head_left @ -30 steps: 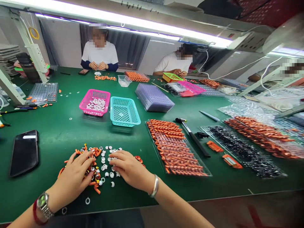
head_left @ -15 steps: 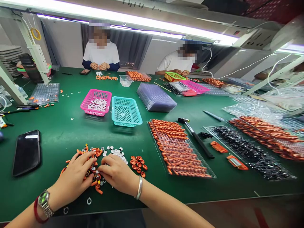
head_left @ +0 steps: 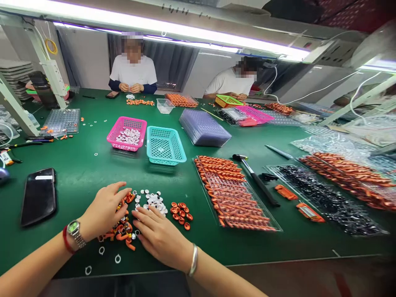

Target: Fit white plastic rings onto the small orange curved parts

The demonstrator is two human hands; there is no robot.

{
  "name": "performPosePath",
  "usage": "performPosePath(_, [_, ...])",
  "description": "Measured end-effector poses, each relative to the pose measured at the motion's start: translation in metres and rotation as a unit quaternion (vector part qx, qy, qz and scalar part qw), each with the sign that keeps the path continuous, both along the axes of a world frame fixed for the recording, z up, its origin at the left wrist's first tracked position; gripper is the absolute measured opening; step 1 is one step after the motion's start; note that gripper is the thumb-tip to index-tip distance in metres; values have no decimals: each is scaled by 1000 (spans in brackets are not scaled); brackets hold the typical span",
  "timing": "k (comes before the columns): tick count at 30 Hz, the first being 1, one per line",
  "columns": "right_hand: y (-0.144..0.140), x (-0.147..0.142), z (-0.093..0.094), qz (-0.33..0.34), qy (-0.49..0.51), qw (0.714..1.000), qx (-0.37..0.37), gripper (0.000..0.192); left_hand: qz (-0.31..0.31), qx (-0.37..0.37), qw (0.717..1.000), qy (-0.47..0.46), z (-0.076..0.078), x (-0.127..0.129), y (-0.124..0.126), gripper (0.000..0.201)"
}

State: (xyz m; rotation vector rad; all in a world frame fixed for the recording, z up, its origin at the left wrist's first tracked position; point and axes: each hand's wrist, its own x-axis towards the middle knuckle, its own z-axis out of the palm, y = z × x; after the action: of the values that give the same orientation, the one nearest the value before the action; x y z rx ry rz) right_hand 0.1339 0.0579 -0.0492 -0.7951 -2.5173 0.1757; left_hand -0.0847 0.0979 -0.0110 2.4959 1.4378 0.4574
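Your pink plastic mesh basket [head_left: 126,133] holds a layer of small white round parts, and the teal plastic mesh basket [head_left: 165,145] just beside it on its right looks bare inside. To the right, a clear plastic blister tray [head_left: 235,196] lies flat on the green desk [head_left: 77,173], its far rows packed with orange parts and its near rows also filled.

Your left hand [head_left: 103,210] lies palm down with fingers loosely spread, resting on the heap of small orange plastic pieces [head_left: 119,231]; it grips nothing that can be seen. Your right hand [head_left: 161,235] is also flat and relaxed, fingers stretched toward the heap, its fingertips touching the near edge of the scattered small white round caps [head_left: 151,199]. The two hands almost meet over the pile, which sits near the desk's front edge.

Just right of the white caps sits a small cluster of orange rings [head_left: 181,209]. A black phone [head_left: 38,196] lies well to the left. A black-handled hammer [head_left: 255,178] lies beyond the blister tray, beside a tray of black parts [head_left: 324,200]. Two people in white shirts work at the far side, their hands well apart from yours.
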Motion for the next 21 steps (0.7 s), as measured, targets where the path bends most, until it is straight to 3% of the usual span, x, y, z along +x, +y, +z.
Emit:
performPosePath(3, [1,3,-3,-29,9,999,28,20,-12,-12,1000,-1,-3,7,5,36])
performPosePath(7, [6,6,0,-91,64,994,1,14,-33,-37,999,-14,1,10,0,29])
performPosePath(18, [1,-8,12,-71,100,988,-91,17,-134,-88,985,-58,4,8,-20,25])
performPosePath(21, [-5,-9,13,-62,97,985,-127,19,-117,-69,989,-66,4,6,-32,21])
